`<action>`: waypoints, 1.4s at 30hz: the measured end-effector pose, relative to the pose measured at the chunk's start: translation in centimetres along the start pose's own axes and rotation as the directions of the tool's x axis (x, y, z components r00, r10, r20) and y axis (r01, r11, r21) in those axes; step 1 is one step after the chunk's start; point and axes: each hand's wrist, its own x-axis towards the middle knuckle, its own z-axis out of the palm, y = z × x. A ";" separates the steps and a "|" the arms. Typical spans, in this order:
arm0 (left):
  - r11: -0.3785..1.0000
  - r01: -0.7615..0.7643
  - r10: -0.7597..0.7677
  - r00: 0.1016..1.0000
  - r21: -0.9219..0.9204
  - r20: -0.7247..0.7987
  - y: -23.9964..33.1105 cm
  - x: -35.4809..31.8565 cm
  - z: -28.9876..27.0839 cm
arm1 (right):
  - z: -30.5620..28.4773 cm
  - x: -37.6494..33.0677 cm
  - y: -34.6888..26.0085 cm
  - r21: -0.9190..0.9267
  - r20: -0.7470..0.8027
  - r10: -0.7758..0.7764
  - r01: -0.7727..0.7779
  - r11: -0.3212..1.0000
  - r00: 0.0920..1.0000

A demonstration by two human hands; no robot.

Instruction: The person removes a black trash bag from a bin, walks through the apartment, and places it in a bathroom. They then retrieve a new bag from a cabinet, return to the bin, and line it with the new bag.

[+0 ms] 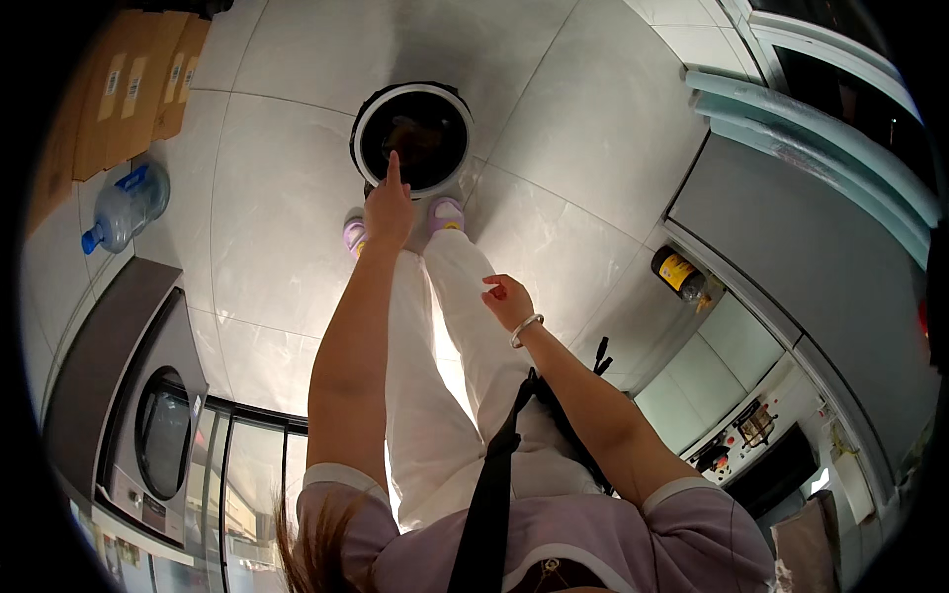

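I stand over a round bin with a white rim and a dark inside, set on the pale tiled floor just past my feet. My left hand reaches down toward its near rim with the index finger stretched out; the fingertip lies at the rim's edge, and the other fingers are curled. It holds nothing. My right hand, with a bracelet on the wrist, hangs loosely over my white trousers, fingers bent and apart, holding nothing. Something brownish lies in the bin, too dark to make out.
A blue water jug lies on the floor at the left, beside cardboard boxes. A front-loading machine stands at lower left. A grey counter runs along the right, with a dark bottle on the floor by it.
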 end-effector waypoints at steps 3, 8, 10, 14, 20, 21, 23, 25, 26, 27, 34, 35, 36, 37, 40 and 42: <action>0.994 0.063 -0.067 0.997 0.088 0.042 -1.6 0.8 1.0 | 0.0 1.3 -0.9 0.015 -0.002 -0.012 0.012 1.000 1.000; 0.995 0.036 -0.038 0.999 0.096 0.021 -3.1 1.7 0.7 | -0.9 4.9 -1.5 -0.076 -0.006 -0.003 0.003 0.997 1.000; 0.989 0.065 -0.066 0.998 0.137 0.005 -0.5 0.7 -1.2 | -1.1 7.2 -0.9 -0.147 -0.039 -0.044 0.038 0.988 0.998; 0.956 0.049 -0.068 0.996 0.291 0.057 -0.6 0.6 -1.6 | -2.5 10.7 -2.9 -0.305 -0.078 -0.123 0.094 0.948 0.989; 0.962 0.049 -0.014 0.992 0.270 -0.128 -6.2 2.4 2.4 | -2.6 14.9 -5.6 -0.220 -0.108 -0.088 0.062 0.973 0.990; 0.975 0.128 -0.107 0.987 0.182 -0.123 -6.6 2.8 2.8 | -2.5 15.7 -5.6 -0.199 -0.123 -0.080 0.054 0.978 0.989; 0.965 0.260 -0.256 0.960 0.029 -0.111 -7.3 3.4 3.3 | -2.1 17.2 -5.7 -0.157 -0.149 -0.066 0.043 0.987 0.987; 0.952 0.303 -0.305 0.951 -0.039 -0.041 -9.1 4.0 4.5 | -1.4 18.4 -5.6 -0.109 -0.130 -0.048 0.034 0.993 0.990; 0.943 0.325 -0.327 0.945 -0.074 -0.008 -10.0 4.4 5.0 | -1.1 19.1 -5.5 -0.086 -0.120 -0.043 0.032 0.996 0.992; 0.935 0.339 -0.340 0.940 -0.105 0.013 -10.7 4.9 5.7 | -0.7 19.9 -5.5 -0.079 -0.119 -0.044 0.035 0.996 0.992; 0.893 0.294 -0.296 0.954 -0.341 0.045 -12.4 8.0 8.1 | 1.4 24.6 -6.0 0.053 -0.153 -0.017 0.025 0.998 0.988; 0.877 0.284 -0.296 0.955 -0.389 0.030 -12.5 8.1 8.3 | 1.6 24.9 -6.0 0.088 -0.151 -0.010 0.024 0.996 0.988; 0.884 0.289 -0.309 0.951 -0.366 0.005 -12.7 8.2 8.4 | 1.8 25.0 -6.0 0.143 -0.141 -0.022 0.042 0.989 0.990; 0.891 0.295 -0.321 0.947 -0.345 -0.019 -12.5 8.3 8.2 | 2.0 25.1 -6.0 0.197 -0.133 -0.032 0.058 0.979 0.991; 0.924 0.222 -0.283 0.944 -0.312 -0.168 -11.7 7.8 8.4 | 2.1 25.6 -6.1 0.432 -0.126 0.130 -0.064 0.900 0.984; 0.950 0.159 -0.234 0.932 -0.267 -0.277 -11.0 6.8 8.5 | 2.3 25.6 -6.1 0.508 -0.177 0.245 -0.124 0.852 0.953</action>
